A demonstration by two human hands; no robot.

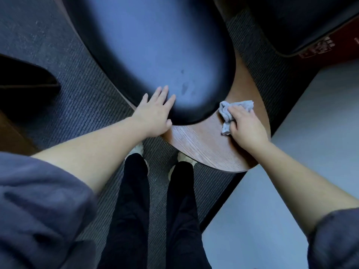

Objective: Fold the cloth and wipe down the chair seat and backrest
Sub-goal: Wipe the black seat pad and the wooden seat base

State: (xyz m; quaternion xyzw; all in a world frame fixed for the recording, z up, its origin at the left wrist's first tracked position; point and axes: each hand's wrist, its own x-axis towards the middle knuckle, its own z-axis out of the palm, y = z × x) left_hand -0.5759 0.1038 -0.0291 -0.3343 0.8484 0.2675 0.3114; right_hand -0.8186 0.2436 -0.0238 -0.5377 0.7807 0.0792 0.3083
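The chair's dark padded cushion [155, 47] fills the upper middle, set on a brown wooden shell [202, 144] that curves round its near end. A few smudges mark the cushion near its front. My left hand [155, 111] lies flat with straight fingers on the cushion's near left edge. My right hand [246, 125] presses a crumpled grey cloth [227, 113] onto the wooden shell to the right of the cushion, fingers curled over the cloth.
Dark ribbed carpet [93, 98] surrounds the chair. A pale floor [291, 171] lies to the right behind a black strip. Another dark seat [310, 20] stands at the top right, and a dark object [23, 74] at the left. My legs and shoes [136, 150] stand below the chair.
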